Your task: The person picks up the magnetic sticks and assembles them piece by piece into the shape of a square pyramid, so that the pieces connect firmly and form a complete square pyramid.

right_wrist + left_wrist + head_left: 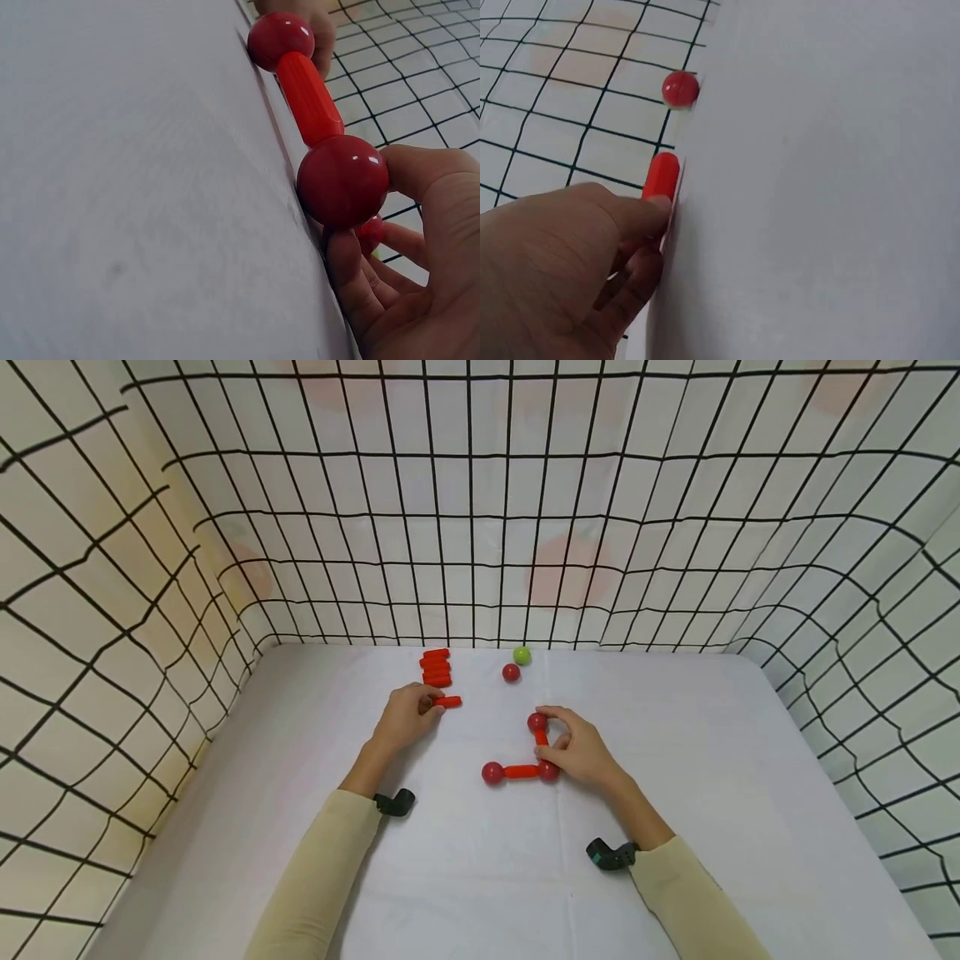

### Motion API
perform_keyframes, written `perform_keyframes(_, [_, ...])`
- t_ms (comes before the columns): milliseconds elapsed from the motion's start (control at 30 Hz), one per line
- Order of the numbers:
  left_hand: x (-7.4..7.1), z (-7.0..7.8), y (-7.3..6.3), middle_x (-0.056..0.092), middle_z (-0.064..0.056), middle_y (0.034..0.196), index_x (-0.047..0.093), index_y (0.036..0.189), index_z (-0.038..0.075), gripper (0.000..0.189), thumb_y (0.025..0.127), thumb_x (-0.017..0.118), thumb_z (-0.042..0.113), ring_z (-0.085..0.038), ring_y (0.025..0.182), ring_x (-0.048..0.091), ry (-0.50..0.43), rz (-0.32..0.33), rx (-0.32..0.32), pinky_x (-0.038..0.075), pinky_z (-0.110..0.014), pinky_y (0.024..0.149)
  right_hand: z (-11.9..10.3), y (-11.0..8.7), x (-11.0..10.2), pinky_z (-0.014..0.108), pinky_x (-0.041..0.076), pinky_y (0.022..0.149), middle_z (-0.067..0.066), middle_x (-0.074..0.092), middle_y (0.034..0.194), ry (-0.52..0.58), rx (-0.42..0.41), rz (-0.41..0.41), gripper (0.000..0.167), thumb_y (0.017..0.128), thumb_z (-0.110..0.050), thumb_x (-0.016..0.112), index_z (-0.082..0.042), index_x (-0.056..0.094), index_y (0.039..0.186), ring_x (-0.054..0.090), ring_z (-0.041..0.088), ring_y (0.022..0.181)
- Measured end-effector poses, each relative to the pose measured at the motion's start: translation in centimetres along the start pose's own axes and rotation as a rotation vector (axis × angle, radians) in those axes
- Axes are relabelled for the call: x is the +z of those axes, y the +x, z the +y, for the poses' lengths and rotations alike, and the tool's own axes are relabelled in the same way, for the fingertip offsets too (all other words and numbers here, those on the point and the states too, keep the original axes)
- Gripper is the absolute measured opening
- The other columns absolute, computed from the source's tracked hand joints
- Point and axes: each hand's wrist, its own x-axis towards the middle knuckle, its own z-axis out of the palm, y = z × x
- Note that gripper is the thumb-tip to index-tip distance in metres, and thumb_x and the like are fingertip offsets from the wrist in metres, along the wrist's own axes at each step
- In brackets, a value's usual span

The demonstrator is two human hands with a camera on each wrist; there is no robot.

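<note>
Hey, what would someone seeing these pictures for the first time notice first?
Probably the red L-shape of balls and rods on the white table, held by the right hand. Left of it, the left hand pinches a red rod. Behind, a lone green ball sits near the black mesh.

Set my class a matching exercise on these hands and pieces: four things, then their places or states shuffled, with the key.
1. Left hand
2. Right hand
3. Green ball
4. Group of red rods

A. Just beyond the loose red ball
B. Holding the joined red balls and rods
C. Lying side by side
D. Pinching a single red rod

Pairs: 1-D, 2-B, 3-A, 4-C
</note>
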Motion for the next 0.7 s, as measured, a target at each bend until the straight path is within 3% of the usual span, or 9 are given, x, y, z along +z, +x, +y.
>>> perform_keyframes(133, [0.2, 0.4, 0.0, 0.075, -0.007, 0.113, 0.073, 0.123, 0.01, 0.03, 0.095, 0.075, 0.02, -0.023, 0.099, 0.068, -0.079, -0.022, 0.034, 0.059, -0.038, 0.093, -0.1, 0.3, 0.4, 0.023, 0.043, 0.053, 0.01, 0.063, 0.121, 0.019, 0.021, 0.031, 0.062, 0.09, -0.02, 0.079, -0.02, 0.051, 0.146, 0.055, 0.018, 0.058])
perform_keyframes(367, [1.2, 1.7, 0.3, 0.076, -0.003, 0.11, 0.076, 0.121, 0.013, 0.028, 0.093, 0.078, 0.019, -0.018, 0.097, 0.071, -0.137, -0.05, 0.079, 0.061, -0.034, 0.092, -0.3, 0.5, 0.7, 0.022, 0.044, 0.055, 0.009, 0.058, 0.133, 0.054, 0.04, 0.04, 0.063, 0.09, -0.023, 0.08, -0.02, 0.051, 0.146, 0.058, 0.017, 0.061])
perform_keyframes(600, [2.7, 3.5, 0.8, 0.077, 0.001, 0.108, 0.078, 0.118, 0.015, 0.026, 0.092, 0.079, 0.016, -0.014, 0.094, 0.072, -0.166, -0.09, 0.132, 0.061, -0.03, 0.088, -0.2, 0.7, 0.8, 0.022, 0.043, 0.055, 0.011, 0.067, 0.113, 0.084, 0.051, 0.034, 0.064, 0.09, -0.023, 0.08, -0.022, 0.051, 0.147, 0.056, 0.018, 0.06])
perform_keyframes(700, [3.3, 4.1, 1.0, 0.078, 0.002, 0.107, 0.078, 0.118, 0.015, 0.026, 0.092, 0.079, 0.016, -0.013, 0.093, 0.072, -0.154, -0.122, 0.143, 0.061, -0.028, 0.088, -0.2, 0.7, 0.8, 0.023, 0.044, 0.055, 0.01, 0.067, 0.112, 0.092, 0.056, 0.031, 0.063, 0.091, -0.024, 0.08, -0.023, 0.051, 0.147, 0.057, 0.018, 0.061])
